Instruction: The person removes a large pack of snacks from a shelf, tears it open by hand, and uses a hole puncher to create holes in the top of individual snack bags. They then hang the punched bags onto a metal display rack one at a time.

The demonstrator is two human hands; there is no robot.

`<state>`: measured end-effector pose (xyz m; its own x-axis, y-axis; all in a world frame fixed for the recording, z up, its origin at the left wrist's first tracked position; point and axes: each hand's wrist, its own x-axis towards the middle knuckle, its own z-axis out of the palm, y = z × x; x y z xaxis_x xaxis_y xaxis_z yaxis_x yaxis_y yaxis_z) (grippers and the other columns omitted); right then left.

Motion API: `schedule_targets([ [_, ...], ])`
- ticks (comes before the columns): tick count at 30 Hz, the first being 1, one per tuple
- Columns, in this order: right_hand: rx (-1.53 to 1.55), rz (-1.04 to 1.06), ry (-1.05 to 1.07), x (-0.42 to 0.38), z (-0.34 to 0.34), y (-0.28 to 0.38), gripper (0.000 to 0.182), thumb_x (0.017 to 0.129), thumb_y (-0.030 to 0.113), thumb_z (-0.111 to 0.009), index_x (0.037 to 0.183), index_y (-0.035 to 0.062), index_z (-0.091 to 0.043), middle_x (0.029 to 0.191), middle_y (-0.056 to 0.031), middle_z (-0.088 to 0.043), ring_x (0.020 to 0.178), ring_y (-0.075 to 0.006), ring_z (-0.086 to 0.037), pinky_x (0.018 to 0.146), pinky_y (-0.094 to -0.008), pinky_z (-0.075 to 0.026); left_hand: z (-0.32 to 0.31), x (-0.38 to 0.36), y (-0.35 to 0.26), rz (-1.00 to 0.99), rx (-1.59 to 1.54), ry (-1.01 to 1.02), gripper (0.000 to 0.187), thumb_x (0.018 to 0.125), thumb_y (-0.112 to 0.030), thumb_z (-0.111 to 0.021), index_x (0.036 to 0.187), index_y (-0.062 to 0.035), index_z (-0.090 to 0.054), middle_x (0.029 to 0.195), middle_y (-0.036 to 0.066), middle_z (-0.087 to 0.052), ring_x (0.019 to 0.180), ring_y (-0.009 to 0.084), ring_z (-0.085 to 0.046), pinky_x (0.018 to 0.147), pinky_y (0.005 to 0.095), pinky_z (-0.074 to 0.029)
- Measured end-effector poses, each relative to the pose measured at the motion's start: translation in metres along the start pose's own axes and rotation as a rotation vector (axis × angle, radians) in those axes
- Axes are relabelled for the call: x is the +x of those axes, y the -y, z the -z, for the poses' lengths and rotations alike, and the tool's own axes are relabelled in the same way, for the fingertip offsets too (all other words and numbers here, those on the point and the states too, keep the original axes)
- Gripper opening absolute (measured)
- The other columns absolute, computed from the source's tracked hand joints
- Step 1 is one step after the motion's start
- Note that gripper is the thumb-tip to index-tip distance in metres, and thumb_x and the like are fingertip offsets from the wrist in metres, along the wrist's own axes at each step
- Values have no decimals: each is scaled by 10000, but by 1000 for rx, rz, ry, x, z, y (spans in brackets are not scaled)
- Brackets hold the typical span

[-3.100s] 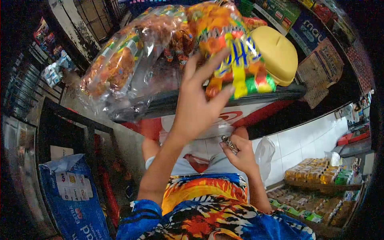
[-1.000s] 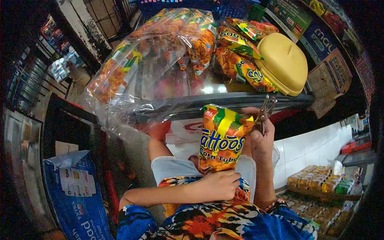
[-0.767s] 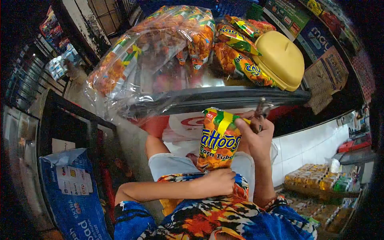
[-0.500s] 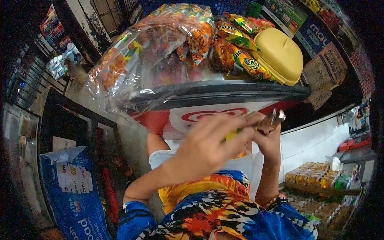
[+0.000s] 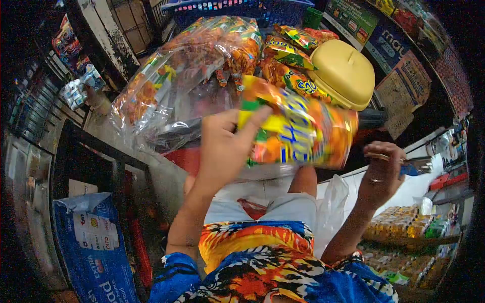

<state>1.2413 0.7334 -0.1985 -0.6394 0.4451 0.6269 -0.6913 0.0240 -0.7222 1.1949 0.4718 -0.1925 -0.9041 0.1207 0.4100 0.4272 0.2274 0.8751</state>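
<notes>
In the head view my left hand (image 5: pixel 225 144) is closed on the left end of a snack bag (image 5: pixel 305 129), orange, yellow and green with blue lettering, blurred by motion. The bag is up in front of the freezer-like counter. Off to the right, my right hand (image 5: pixel 381 174) is wrapped round a shiny metal hand tool (image 5: pixel 418 165) with a bit of blue by it; its exact kind I cannot tell. A large clear plastic bag (image 5: pixel 177 96) full of similar snack bags lies beyond my left hand. Loose snack bags (image 5: pixel 288 55) lie beside it.
A yellow lidded container (image 5: pixel 346 73) sits at the counter's right end, with a blue basket (image 5: pixel 242 11) behind. Shelves of bottles (image 5: pixel 399 224) stand low on the right. A blue printed sheet (image 5: pixel 96 242) hangs on the left. White plastic (image 5: pixel 333 202) hangs by my right leg.
My hands were close together over my lap and have moved apart. The left has risen with the snack bag, now in full view; the right has moved right with the metal tool.
</notes>
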Motion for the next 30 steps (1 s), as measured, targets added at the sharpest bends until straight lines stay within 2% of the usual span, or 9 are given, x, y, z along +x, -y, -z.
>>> schedule_targets([
  [5,-62,33,5,-6,7,0,190,902,134,-518,838,-34,-577,789,-164,-620,746,-246,-604,703,-325,-492,-25,-15,18,256,-702,-512,203,924,-159,-584,1045,1,-619,920,44,-656,775,89,-605,656,244,-495],
  [6,-88,-65,-25,-12,0,-3,199,899,140,-519,843,-37,-590,785,-162,-628,739,-226,-610,694,-320,-494,-32,-27,17,255,-935,-497,325,911,-99,-582,1220,-36,-504,1116,67,-601,935,121,-604,791,258,-506],
  [11,-84,-561,212,-48,-28,-26,222,915,185,-562,876,-26,-621,807,-97,-664,738,-162,-621,715,-288,-487,-74,-62,17,439,-1197,-629,433,893,-2,-566,1294,-81,-422,1240,65,-534,1099,156,-555,897,300,-482],
  [17,-21,-577,244,-44,-63,-42,259,850,89,-669,1063,5,-547,908,-5,-594,786,-39,-528,672,-190,-435,-76,-48,10,501,-1076,-319,380,897,0,-549,1264,-31,-455,1186,91,-581,1041,191,-605,869,335,-524],
  [19,-89,-583,163,-35,-66,-46,258,814,56,-704,1015,17,-546,866,10,-577,772,-40,-522,662,-188,-431,-65,-42,19,479,-972,-161,357,895,-86,-604,1228,-36,-486,1091,40,-595,986,106,-570,878,242,-458],
  [21,-88,-513,201,-25,-62,-50,252,799,36,-712,985,22,-543,844,21,-566,750,-37,-513,649,-190,-428,-57,-39,21,453,-955,-209,400,876,-62,-622,1235,-18,-451,1109,75,-565,980,134,-577,862,258,-468],
  [23,-91,-516,227,-20,-62,-48,255,800,32,-710,992,21,-543,844,22,-564,725,-35,-499,638,-188,-420,-56,-40,29,37,-486,-402,458,857,-13,-626,1256,-7,-400,1138,106,-520,967,159,-584,827,278,-494],
  [25,-114,-523,238,-18,-62,-49,216,821,54,-695,981,25,-553,843,23,-560,702,-36,-486,625,-193,-407,-54,-41,26,43,-475,-409,502,851,50,-600,1279,-3,-344,1176,113,-479,966,171,-588,809,280,-507],
  [30,-162,-491,172,-13,-58,-48,167,883,166,-633,952,25,-574,845,22,-552,749,-42,-482,652,-213,-397,-42,-34,32,166,-439,46,381,882,69,-496,1251,-22,-532,1127,68,-539,917,93,-580,742,224,-497],
])
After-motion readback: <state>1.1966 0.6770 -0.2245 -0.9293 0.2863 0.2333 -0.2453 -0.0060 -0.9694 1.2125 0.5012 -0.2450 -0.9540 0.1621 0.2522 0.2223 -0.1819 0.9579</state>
